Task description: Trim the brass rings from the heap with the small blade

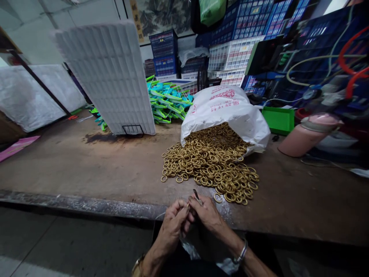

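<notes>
At the near edge of a worn workbench (69,165), my two hands meet in front of a heap of brass-coloured rings (201,161) spilling from the mouth of a white sack (201,105). My right hand (210,216) pinches a thin, dark-tipped tool (197,196) between thumb and forefinger, its point upward. My left hand (172,220) has its thumb and fingertips drawn tightly together just beside it; whether a ring sits between them, I cannot tell. The rings lie loose just beyond my right hand, on the bench and inside the sack. By my judgement most of the work remains: the heap is large, and no second pile of rings shows on the bench. Pale crumpled plastic (190,249) lies below my hands, and whether it holds anything finished is hidden from view
</notes>
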`<state>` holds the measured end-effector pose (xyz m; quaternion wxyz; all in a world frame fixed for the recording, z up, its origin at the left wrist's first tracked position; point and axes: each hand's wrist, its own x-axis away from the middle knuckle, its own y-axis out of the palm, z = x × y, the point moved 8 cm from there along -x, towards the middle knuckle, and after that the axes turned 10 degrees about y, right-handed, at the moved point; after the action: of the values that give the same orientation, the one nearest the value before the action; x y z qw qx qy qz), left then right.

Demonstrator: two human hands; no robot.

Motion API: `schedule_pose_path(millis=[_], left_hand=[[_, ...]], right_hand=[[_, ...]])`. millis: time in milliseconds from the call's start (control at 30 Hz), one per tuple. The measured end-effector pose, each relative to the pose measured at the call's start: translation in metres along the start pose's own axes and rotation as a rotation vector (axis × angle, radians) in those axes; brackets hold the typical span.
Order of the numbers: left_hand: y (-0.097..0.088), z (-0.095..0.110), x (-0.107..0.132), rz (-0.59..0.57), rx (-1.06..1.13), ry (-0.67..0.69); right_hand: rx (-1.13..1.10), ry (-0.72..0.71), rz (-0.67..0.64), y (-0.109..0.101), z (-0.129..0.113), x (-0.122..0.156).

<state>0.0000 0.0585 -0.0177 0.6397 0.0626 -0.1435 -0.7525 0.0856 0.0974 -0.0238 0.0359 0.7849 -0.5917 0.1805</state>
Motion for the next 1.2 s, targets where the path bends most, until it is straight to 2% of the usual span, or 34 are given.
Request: schedule_pose_path(millis=[133, 233, 367, 567, 700, 767, 867, 1033, 1200], left_hand=[[0.0, -0.001, 0.001, -0.002, -0.003, -0.023], [-0.003, -0.001, 0.002, 0.022, -0.052, -0.033], [-0.006, 0.001, 0.0, 0.057, -0.07, -0.022], [-0.009, 0.005, -0.004, 0.098, -0.104, 0.042], [-0.008, 0.004, 0.004, 0.079, -0.117, -0.002], [-0.004, 0.001, 0.009, 0.042, -0.068, -0.034], [-0.002, -0.002, 0.011, 0.027, 0.102, -0.04], [-0.014, -0.011, 0.009, 0.126, 0.285, -0.124], [-0.025, -0.007, 0.008, 0.195, 0.434, -0.113]], right_hand=[[0.067, -0.031, 0.055, -0.007, 0.003, -0.001], [0.296, -0.117, 0.105, -0.01, 0.0, 0.004], [0.589, -0.207, 0.051, 0.001, -0.001, 0.013], [0.867, -0.172, 0.072, 0.006, 0.004, 0.014], [1.018, -0.075, 0.129, -0.003, 0.001, 0.005], [1.072, -0.041, 0.183, -0.008, -0.004, -0.001], [1.08, -0.077, 0.234, -0.006, -0.014, -0.013], [1.07, -0.172, 0.307, 0.007, -0.026, -0.033], [1.131, -0.177, 0.305, 0.015, -0.03, -0.047]])
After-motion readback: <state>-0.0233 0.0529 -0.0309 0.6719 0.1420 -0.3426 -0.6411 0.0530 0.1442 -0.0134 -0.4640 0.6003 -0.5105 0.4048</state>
